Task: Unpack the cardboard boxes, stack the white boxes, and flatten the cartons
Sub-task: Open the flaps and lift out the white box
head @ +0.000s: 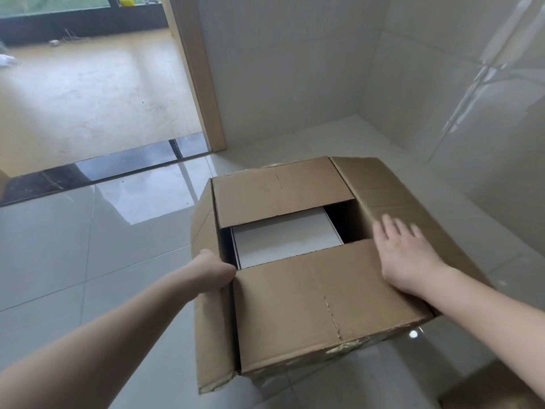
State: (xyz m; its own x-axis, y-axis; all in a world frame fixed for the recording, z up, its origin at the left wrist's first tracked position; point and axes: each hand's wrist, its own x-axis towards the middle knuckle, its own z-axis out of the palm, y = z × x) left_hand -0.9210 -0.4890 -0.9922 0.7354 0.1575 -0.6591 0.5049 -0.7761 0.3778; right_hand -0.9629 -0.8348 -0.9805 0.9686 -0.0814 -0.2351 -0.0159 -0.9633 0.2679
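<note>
Gripping the carton (309, 305) edge, left hand (215, 273); right hand (407, 255) fingers flat.

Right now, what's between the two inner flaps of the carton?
Head view: an open gap between the far flap and near flap, showing the white box inside the carton.

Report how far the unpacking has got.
Barely started. Done: the carton's outer flaps are open. In hand: left hand grips the left flap's edge, right hand rests flat on the right flap. Left: white box is inside; no stack, nothing flattened.
</note>
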